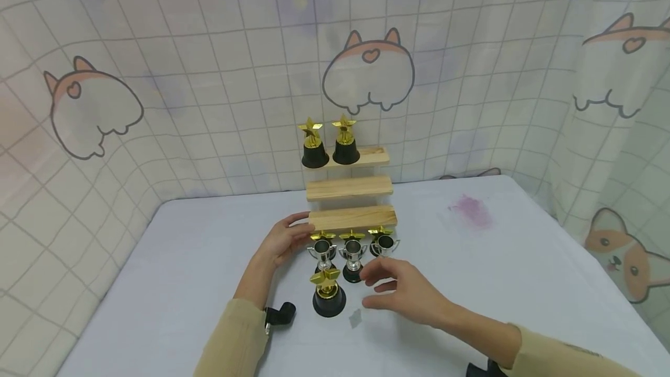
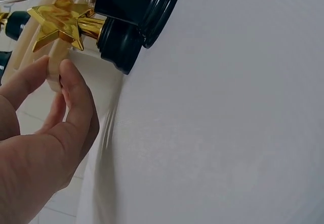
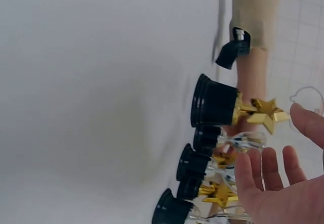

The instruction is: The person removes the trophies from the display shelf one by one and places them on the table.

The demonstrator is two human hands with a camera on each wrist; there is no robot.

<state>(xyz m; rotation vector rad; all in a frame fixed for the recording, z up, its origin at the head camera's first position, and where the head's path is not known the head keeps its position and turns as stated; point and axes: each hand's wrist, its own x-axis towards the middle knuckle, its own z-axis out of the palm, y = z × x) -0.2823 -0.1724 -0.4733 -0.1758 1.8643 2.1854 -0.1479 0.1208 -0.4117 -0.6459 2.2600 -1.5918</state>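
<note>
My left hand (image 1: 285, 240) pinches the left end of the lowest wooden shelf (image 1: 353, 218); in the left wrist view thumb and fingers close on that end (image 2: 54, 75), beside a gold star trophy (image 2: 59, 21). My right hand (image 1: 405, 292) hovers with fingers apart, right of the front gold star trophy (image 1: 328, 301), touching nothing. In the right wrist view its fingers (image 3: 271, 171) spread near the star trophy (image 3: 215, 102). Silver cups (image 1: 353, 252) stand in a row behind the front trophy, with several star trophies behind them, before the shelf.
Two gold star trophies (image 1: 345, 153) stand on the top shelf (image 1: 374, 157). The middle shelf (image 1: 349, 188) holds nothing. A grid-patterned cloth (image 1: 235, 103) hangs behind the white table (image 1: 183, 284). A black strap device (image 1: 281, 314) is on the left wrist.
</note>
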